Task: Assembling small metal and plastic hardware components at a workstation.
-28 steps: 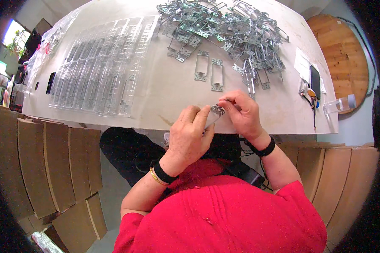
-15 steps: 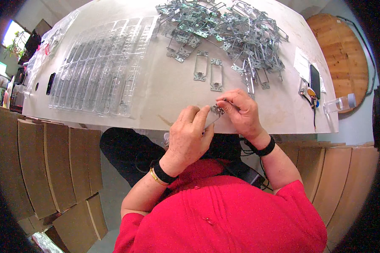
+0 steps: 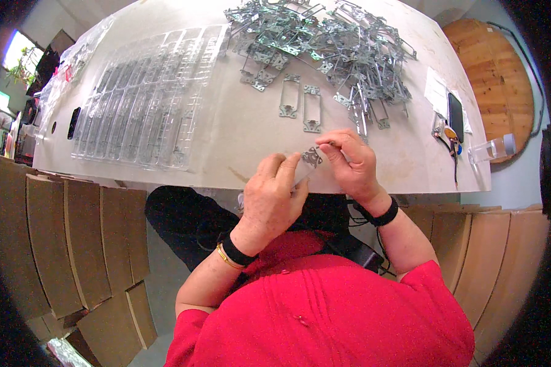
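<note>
My left hand (image 3: pixel 272 191) is closed around a metal bracket (image 3: pixel 312 157), held just above the table's near edge. The bracket's cut-out end plate sticks out past the fingertips, while most of its length is hidden by the hand. Right beside that end, my right hand (image 3: pixel 354 166) pinches thumb and forefinger together; a small dark tip shows at them, too small to name. Beyond my hands, two long open-frame brackets lie side by side, a left bracket (image 3: pixel 288 112) and a right bracket (image 3: pixel 312 127).
A large heap of metal brackets (image 3: pixel 281 38) covers the far middle of the table (image 3: pixel 226 131). To the left lies a clear plastic tray (image 3: pixel 193 70) with parts in its slots. A phone (image 3: pixel 455 111), pliers-like tool (image 3: pixel 452 136) and clear bottle (image 3: pixel 490 150) are at right.
My right fingertips have shifted slightly off the bracket's end, leaving more of its end plate showing. The left hand stays nearly in place, still holding the bracket.
</note>
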The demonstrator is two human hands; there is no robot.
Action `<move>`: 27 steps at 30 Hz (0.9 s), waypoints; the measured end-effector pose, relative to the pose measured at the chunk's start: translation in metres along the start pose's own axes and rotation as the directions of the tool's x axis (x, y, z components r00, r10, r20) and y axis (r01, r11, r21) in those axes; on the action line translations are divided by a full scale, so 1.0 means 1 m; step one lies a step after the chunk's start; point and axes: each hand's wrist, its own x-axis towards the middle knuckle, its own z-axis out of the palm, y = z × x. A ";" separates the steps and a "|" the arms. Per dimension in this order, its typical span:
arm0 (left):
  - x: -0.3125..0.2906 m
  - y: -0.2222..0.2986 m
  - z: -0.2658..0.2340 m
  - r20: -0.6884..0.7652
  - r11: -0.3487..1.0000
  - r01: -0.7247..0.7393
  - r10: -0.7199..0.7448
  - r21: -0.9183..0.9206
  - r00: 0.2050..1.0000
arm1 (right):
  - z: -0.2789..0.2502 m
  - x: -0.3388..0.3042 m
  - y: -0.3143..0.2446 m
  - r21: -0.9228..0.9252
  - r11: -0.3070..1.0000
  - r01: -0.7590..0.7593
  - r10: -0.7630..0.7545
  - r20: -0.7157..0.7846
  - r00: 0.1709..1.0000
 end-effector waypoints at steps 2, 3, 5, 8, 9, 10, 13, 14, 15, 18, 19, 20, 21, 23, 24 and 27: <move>0.000 0.000 -0.002 -0.008 0.999 0.036 -0.036 0.014 0.999 | 0.000 0.001 -0.002 0.022 1.000 -0.015 0.016 -0.021 1.000; 0.000 0.001 -0.004 -0.017 0.997 0.073 -0.072 0.028 0.997 | 0.000 0.001 -0.003 0.045 0.999 -0.030 0.032 -0.041 0.999; 0.001 0.000 -0.005 -0.026 0.996 0.080 -0.079 0.033 0.997 | 0.000 0.000 -0.001 0.053 0.998 -0.045 0.047 -0.034 0.998; 0.002 -0.003 -0.006 -0.035 0.995 0.097 -0.096 0.032 0.995 | 0.000 -0.002 0.000 0.075 0.995 -0.073 0.074 -0.017 0.997; 0.002 -0.003 -0.006 -0.036 0.994 0.108 -0.107 0.026 0.994 | 0.001 -0.002 -0.001 0.090 0.992 -0.084 0.085 -0.005 0.996; 0.002 -0.003 -0.006 -0.036 0.994 0.108 -0.107 0.026 0.994 | 0.000 -0.002 0.000 0.090 0.992 -0.084 0.085 -0.005 0.996; 0.002 -0.003 -0.006 -0.042 0.994 0.105 -0.104 0.025 0.994 | 0.000 -0.003 0.004 0.061 0.997 -0.040 0.039 0.021 0.999; 0.001 -0.003 -0.006 -0.047 0.995 0.100 -0.099 0.027 0.994 | 0.001 -0.003 0.005 0.067 0.997 -0.037 0.035 0.034 0.999; 0.001 -0.003 -0.006 -0.052 0.995 0.096 -0.094 0.030 0.994 | 0.001 -0.003 0.006 0.074 0.997 -0.034 0.031 0.046 0.998; 0.002 -0.002 -0.006 -0.041 0.994 0.106 -0.105 0.027 0.994 | 0.002 -0.003 0.002 0.082 0.994 -0.067 0.063 0.049 0.997; 0.002 -0.002 -0.006 -0.041 0.994 0.107 -0.106 0.027 0.994 | 0.002 -0.003 0.002 0.081 0.994 -0.067 0.063 0.049 0.997; 0.002 -0.001 -0.006 -0.045 0.994 0.105 -0.104 0.023 0.994 | 0.003 -0.003 0.002 0.082 0.994 -0.068 0.064 0.053 0.997; 0.002 -0.001 -0.006 -0.048 0.995 0.103 -0.102 0.018 0.994 | 0.003 -0.003 0.003 0.083 0.994 -0.069 0.065 0.057 0.996; 0.002 -0.001 -0.006 -0.047 0.994 0.103 -0.102 0.022 0.994 | 0.003 -0.002 0.003 0.075 0.995 -0.073 0.069 0.060 0.996; 0.002 0.000 -0.006 -0.046 0.994 0.103 -0.102 0.025 0.994 | 0.003 -0.002 0.003 0.066 0.995 -0.077 0.073 0.063 0.995; 0.001 -0.002 -0.004 -0.059 0.997 0.079 -0.078 0.025 0.995 | 0.003 -0.002 0.003 0.091 0.993 -0.079 0.074 0.058 0.996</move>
